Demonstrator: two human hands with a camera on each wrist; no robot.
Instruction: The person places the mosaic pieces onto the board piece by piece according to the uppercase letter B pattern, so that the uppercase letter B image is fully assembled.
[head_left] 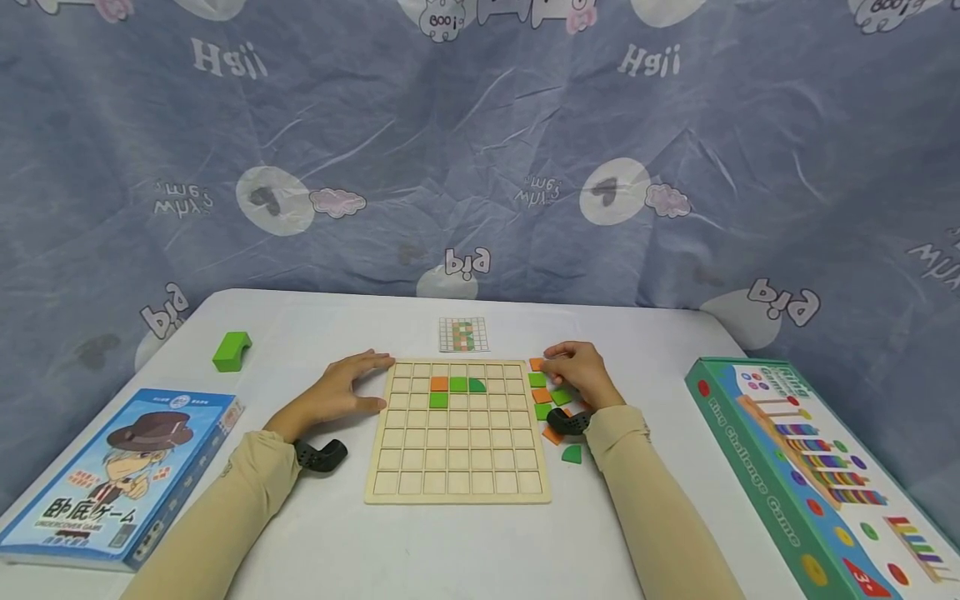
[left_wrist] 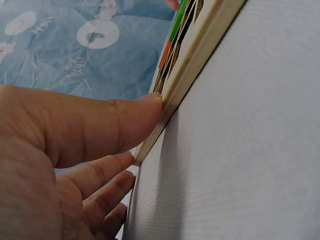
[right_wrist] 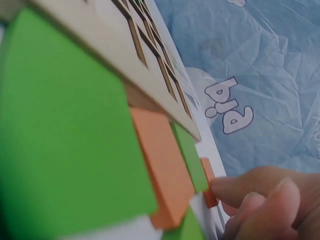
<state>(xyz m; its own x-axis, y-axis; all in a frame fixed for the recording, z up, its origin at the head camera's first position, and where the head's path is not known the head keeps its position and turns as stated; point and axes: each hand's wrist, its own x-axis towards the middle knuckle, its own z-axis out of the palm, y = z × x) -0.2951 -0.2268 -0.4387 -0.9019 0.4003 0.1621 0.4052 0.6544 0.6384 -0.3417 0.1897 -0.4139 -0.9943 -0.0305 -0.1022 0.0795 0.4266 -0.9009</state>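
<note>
A wooden grid board (head_left: 457, 503) lies on the table, with an orange square tile (head_left: 438, 384), green square tiles (head_left: 458, 384) and a green quarter-round tile (head_left: 477, 385) in its upper cells. My left hand (head_left: 337, 392) rests against the board's left edge, thumb and fingers spread; the left wrist view shows the thumb (left_wrist: 115, 122) touching the rim. At the board's upper right corner, my right hand (head_left: 581, 372) pinches an orange square tile (right_wrist: 209, 182) at its fingertips. Loose green tiles (head_left: 543, 411) and orange tiles (head_left: 542, 396) lie beneath and beside that hand, some partly hidden by the wrist.
Behind the board lies a small pattern card (head_left: 463, 334) with a coloured grid. A green arch block (head_left: 232, 352) and a blue game box (head_left: 120, 475) are at the left. On the right is a green-edged Ring Challenge Game box (head_left: 817, 475). A printed cloth (head_left: 480, 167) hangs behind.
</note>
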